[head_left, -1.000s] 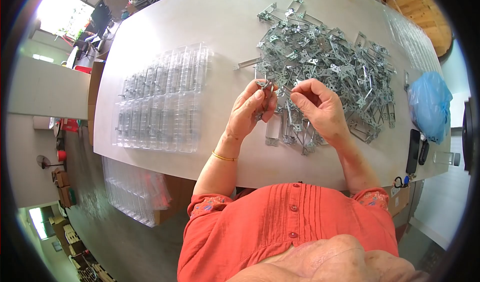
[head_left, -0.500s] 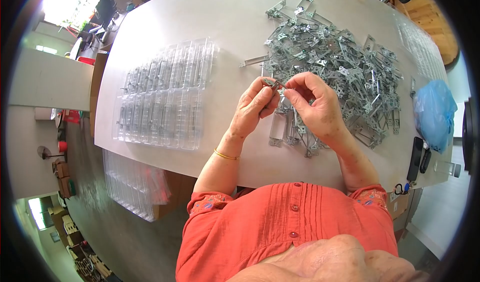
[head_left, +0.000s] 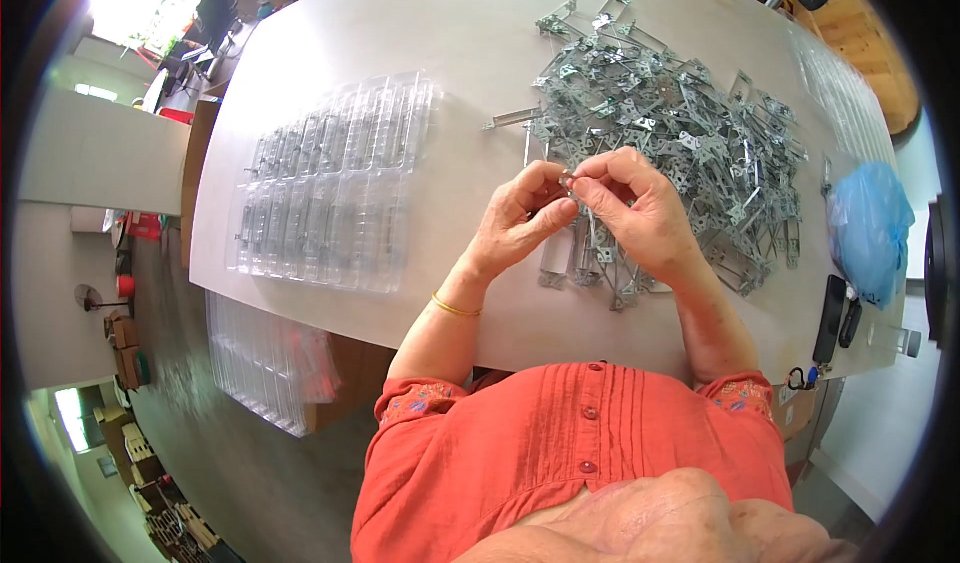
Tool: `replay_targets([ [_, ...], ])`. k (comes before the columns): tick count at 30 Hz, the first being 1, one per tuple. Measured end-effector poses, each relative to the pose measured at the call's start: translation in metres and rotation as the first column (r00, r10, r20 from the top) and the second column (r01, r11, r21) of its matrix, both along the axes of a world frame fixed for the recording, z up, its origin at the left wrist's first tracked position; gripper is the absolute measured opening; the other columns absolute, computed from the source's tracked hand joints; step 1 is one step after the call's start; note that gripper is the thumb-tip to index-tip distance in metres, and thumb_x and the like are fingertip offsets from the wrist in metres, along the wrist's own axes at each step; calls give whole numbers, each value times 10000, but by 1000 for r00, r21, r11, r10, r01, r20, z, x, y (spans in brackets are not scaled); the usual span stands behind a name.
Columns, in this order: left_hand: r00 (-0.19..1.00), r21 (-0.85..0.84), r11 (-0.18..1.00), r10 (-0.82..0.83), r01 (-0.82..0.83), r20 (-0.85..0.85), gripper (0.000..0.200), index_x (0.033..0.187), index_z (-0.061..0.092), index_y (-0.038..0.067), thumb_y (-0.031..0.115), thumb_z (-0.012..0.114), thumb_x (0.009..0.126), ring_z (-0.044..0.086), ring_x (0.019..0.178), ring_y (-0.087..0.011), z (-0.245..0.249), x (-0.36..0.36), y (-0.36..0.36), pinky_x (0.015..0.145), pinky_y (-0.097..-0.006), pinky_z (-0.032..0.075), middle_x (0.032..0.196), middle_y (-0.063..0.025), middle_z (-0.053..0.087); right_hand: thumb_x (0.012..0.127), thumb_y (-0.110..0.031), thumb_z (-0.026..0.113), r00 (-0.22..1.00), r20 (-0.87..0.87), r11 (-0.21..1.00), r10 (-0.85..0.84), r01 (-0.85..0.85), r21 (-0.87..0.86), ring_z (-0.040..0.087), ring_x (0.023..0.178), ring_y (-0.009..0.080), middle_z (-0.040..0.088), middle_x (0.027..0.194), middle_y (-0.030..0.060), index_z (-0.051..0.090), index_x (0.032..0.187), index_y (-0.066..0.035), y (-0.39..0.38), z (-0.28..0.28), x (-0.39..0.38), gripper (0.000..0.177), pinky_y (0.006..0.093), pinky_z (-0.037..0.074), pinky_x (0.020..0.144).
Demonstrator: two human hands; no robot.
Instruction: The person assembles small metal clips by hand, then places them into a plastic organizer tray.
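Close in front of me, a small metal bracket (head_left: 566, 178) is pinched between the fingertips of both hands, mostly hidden by them. My left hand (head_left: 515, 218) is closed around its near side with the thumb stretched along. My right hand (head_left: 640, 208) grips it with thumb and forefinger. Behind and to the right of the hands lies a tangled heap of metal brackets (head_left: 660, 103), thin frames with flat drilled plates. A few brackets lie just below my fingers, partly covered by the right hand.
Clear plastic trays (head_left: 325, 183) holding metal parts lie at the left of the white table (head_left: 470, 23). More clear trays (head_left: 255, 363) sit lower left, below the table edge. A blue plastic bag (head_left: 870, 228) and a black phone-like object (head_left: 829, 318) are at the right.
The bracket, which showed more plainly in my left fingers before, is turned and now mostly covered. My right fingertips have come in against the left hand.
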State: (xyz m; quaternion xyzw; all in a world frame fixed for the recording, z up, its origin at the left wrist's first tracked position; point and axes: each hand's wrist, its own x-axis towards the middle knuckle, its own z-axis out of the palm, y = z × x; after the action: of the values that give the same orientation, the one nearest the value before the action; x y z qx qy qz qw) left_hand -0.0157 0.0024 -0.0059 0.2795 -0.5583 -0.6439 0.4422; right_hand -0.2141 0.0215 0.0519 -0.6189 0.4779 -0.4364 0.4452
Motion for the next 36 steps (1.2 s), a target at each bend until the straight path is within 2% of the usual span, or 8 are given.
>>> replay_targets([
  [6, 962, -56, 981, -170, 186, 213, 331, 1196, 617, -5, 215, 757, 992, 499, 781, -32, 8, 3, 2, 674, -228, 444, 863, 37, 559, 1001, -107, 713, 984, 147, 991, -100, 111, -70, 549, 767, 34, 629, 925, -22, 705, 1061, -73, -3, -2, -1, 70, 223, 461, 662],
  [7, 990, -24, 990, -138, 139, 39, 318, 1205, 629, 11, 247, 720, 1013, 499, 741, -34, 5, -4, 6, 636, -221, 421, 825, 31, 575, 1010, -118, 708, 970, 207, 988, -128, 142, -55, 546, 767, 30, 627, 904, -30, 702, 1069, -77, -3, 1, -1, 71, 218, 452, 649],
  [10, 992, 189, 977, -82, 99, -97, 349, 1219, 640, -22, 276, 615, 1039, 461, 631, -59, 4, 7, -1, 571, -225, 373, 849, -42, 627, 1037, -152, 685, 962, 242, 991, -125, 134, -18, 530, 738, 17, 608, 824, -53, 693, 1091, -80, -3, 12, -4, 90, 213, 432, 620],
  [11, 993, 162, 986, -19, 38, -114, 418, 1219, 639, -36, 338, 537, 1061, 413, 571, -82, 5, 6, -2, 528, -234, 343, 828, -74, 625, 1039, -156, 683, 974, 197, 994, -112, 112, 13, 523, 726, 15, 600, 805, -56, 694, 1090, -76, -1, 14, -6, 95, 214, 431, 616],
  [15, 938, 240, 966, -4, 93, -346, 421, 1231, 635, -19, 366, 557, 1078, 502, 662, -102, 5, 11, -6, 507, -216, 352, 862, -79, 626, 1038, -158, 680, 998, 21, 997, -61, 60, 49, 500, 683, 12, 590, 753, -60, 697, 1087, -61, 2, 11, -9, 110, 220, 438, 612],
  [21, 964, 229, 972, 19, 44, -265, 474, 1226, 623, -40, 397, 527, 1071, 415, 547, -95, 5, 7, -4, 510, -232, 334, 826, -92, 619, 1026, -120, 674, 998, -53, 998, -30, 33, 47, 522, 688, 34, 661, 791, -19, 697, 1088, -44, 5, 14, -2, 101, 239, 458, 614],
  [28, 975, 146, 989, 2, 32, -224, 444, 1223, 624, -29, 380, 595, 1055, 431, 598, -79, -1, 9, -5, 533, -212, 326, 806, -62, 598, 1027, -108, 662, 989, -144, 999, -37, 39, 15, 548, 695, 45, 678, 800, 9, 684, 1107, -41, 5, 15, -1, 107, 250, 469, 621],
  [36, 989, 68, 997, -30, 40, -148, 452, 1227, 630, -19, 385, 644, 1027, 431, 643, -65, 2, 14, -6, 562, -214, 334, 825, -37, 603, 1062, -212, 632, 986, 148, 947, 73, -115, 299, 518, 633, 50, 598, 735, -18, 618, 1238, -10, -1, 16, -10, 268, 235, 415, 556],
])
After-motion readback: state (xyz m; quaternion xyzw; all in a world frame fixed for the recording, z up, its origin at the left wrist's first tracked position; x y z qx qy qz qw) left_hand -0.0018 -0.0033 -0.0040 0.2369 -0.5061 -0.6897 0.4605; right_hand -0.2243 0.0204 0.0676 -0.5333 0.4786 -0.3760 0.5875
